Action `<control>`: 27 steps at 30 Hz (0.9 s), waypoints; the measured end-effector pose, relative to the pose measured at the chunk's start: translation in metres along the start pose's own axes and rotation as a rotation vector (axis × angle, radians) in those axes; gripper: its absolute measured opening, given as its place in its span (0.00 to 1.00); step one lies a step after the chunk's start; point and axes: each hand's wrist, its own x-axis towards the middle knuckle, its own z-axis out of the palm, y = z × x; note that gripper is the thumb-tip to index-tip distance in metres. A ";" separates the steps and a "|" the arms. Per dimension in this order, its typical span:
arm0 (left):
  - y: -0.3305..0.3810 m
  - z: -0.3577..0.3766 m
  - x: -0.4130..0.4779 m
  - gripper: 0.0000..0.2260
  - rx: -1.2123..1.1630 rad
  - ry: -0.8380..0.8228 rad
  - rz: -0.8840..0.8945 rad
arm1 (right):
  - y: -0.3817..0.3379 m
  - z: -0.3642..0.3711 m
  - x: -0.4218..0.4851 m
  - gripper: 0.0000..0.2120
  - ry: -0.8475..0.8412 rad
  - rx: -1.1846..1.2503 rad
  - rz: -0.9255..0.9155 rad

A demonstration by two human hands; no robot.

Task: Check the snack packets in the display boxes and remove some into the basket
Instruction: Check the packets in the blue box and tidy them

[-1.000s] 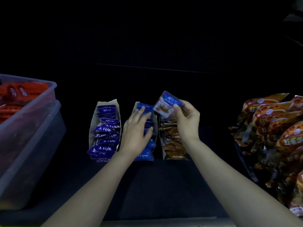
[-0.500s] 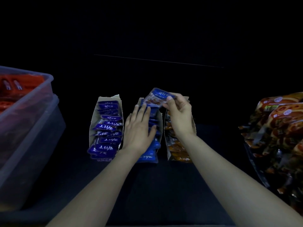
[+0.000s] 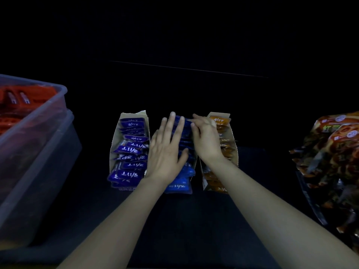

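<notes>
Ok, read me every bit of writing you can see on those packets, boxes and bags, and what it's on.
"2/17", white handwriting, on the rearmost orange packet in the right box.
"2/17", apparently, on blue packets in the left box, several upside down.
Front middle blue packet: white marks, blurred.
Print on the left box front: too small.
Large bags at the right: labels too blurred.
</notes>
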 end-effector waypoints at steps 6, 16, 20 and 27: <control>-0.003 0.004 0.005 0.36 0.058 -0.052 0.002 | 0.003 0.004 0.005 0.14 -0.038 -0.035 -0.017; -0.005 0.007 0.003 0.34 0.053 -0.039 -0.001 | 0.001 -0.003 0.001 0.11 0.053 0.184 0.025; -0.004 0.007 0.002 0.34 0.052 -0.037 -0.011 | 0.001 -0.010 0.002 0.09 0.166 0.252 0.016; -0.002 0.006 0.004 0.34 0.058 -0.061 -0.031 | -0.002 -0.021 -0.002 0.07 0.267 0.380 0.121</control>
